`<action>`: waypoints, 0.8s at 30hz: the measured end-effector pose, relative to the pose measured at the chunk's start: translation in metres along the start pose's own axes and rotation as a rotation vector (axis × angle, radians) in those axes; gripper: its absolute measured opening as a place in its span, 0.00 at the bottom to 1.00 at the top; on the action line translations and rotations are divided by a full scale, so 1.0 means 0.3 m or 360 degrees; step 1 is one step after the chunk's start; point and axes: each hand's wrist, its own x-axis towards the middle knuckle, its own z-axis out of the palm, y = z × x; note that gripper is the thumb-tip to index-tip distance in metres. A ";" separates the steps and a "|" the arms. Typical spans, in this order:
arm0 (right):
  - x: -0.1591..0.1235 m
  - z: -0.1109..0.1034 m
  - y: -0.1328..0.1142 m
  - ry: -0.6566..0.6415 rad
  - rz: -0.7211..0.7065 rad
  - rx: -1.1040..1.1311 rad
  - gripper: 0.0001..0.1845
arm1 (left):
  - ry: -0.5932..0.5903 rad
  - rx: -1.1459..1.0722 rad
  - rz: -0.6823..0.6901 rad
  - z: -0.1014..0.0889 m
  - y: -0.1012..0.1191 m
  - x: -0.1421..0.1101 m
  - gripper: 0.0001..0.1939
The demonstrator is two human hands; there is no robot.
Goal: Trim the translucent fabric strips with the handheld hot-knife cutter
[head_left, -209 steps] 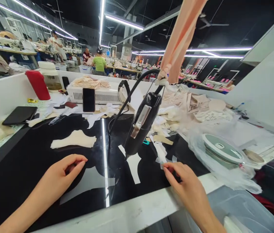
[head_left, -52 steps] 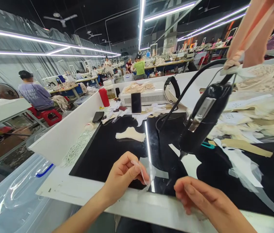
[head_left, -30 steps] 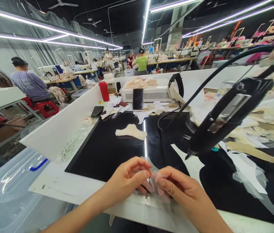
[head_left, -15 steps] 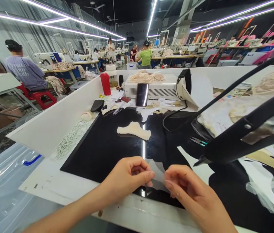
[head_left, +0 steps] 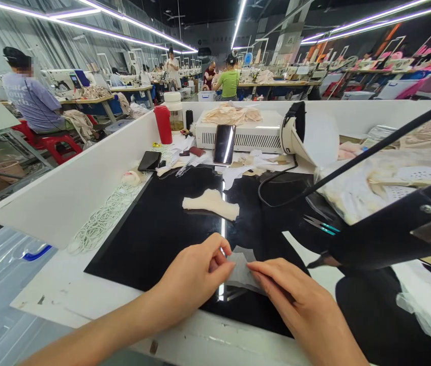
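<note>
A thin, translucent white piece of material (head_left: 241,277) lies low over the black mat (head_left: 142,244) between my hands. My left hand (head_left: 196,269) is closed at its left edge, thumb against curled fingers. At the right edge, my right hand (head_left: 301,295) pinches it between thumb and fingertips. Part of the piece is hidden behind the fingers. Farther forward on the mat rests a cream fabric piece (head_left: 210,203) with a raised middle, touched by neither hand.
A dark arm-like tool (head_left: 391,229) juts in from the right, with teal-handled tweezers (head_left: 320,224) beside it. Pale green cord (head_left: 101,223) lies left. Behind stand a phone (head_left: 224,144), a white vented box (head_left: 253,133) and a red cup (head_left: 163,125). Co-workers sit at sewing tables beyond.
My right hand has moved slightly left and its fingers have straightened into a pinch on the translucent piece. My left hand has shifted slightly up and left. The camera view has shifted a little.
</note>
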 end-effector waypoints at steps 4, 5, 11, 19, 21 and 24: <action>-0.005 0.013 -0.001 0.0014 -0.0069 -0.0229 0.11 | 0.0047 0.0401 0.0181 0.010 -0.013 -0.001 0.05; -0.006 0.016 0.002 0.0006 -0.0097 -0.0268 0.11 | 0.0039 0.0491 0.0225 0.014 -0.019 -0.001 0.06; -0.007 0.028 0.020 -0.0106 -0.0180 -0.0350 0.11 | -0.0019 0.0830 0.0390 0.025 -0.041 -0.001 0.08; -0.004 0.046 0.009 -0.0026 -0.0138 -0.0284 0.14 | -0.0046 0.0890 0.0362 0.024 -0.038 -0.004 0.08; -0.006 0.044 0.014 -0.0041 -0.0141 -0.0284 0.13 | -0.0028 0.0879 0.0381 0.023 -0.040 -0.005 0.08; -0.010 0.040 0.024 -0.0094 -0.0165 -0.0298 0.12 | -0.0016 0.0887 0.0395 0.022 -0.041 -0.006 0.08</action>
